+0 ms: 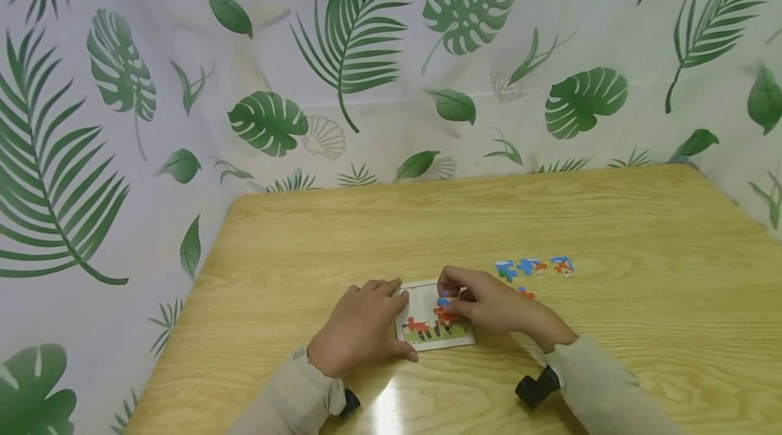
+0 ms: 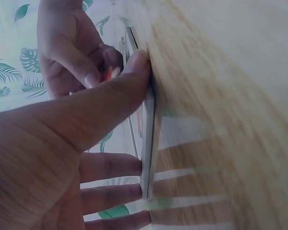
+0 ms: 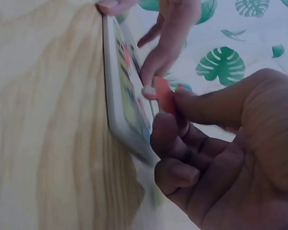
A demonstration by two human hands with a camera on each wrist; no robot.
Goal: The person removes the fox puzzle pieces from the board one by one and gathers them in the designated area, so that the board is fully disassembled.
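Observation:
A small jigsaw puzzle board (image 1: 420,297) with a pale frame lies on the table. Its lower part carries fitted pieces (image 1: 421,332) in green and red; bare backing shows above them. My left hand (image 1: 365,326) rests along the board's left side, fingers spread fairly straight, thumb at the near-left corner. Over the board's right half, my right hand (image 1: 497,300) pinches a red and blue puzzle piece (image 3: 164,96) between thumb and fingers. That piece hangs just above the board in the right wrist view, its printed face partly hidden.
Several loose puzzle pieces (image 1: 531,267) lie right of the board, one of them (image 1: 526,293) partly behind the right hand. The wooden table (image 1: 293,245) meets a leaf-print cloth (image 1: 379,129) at the back. Dark wrist cameras (image 1: 537,386) sit by both sleeves.

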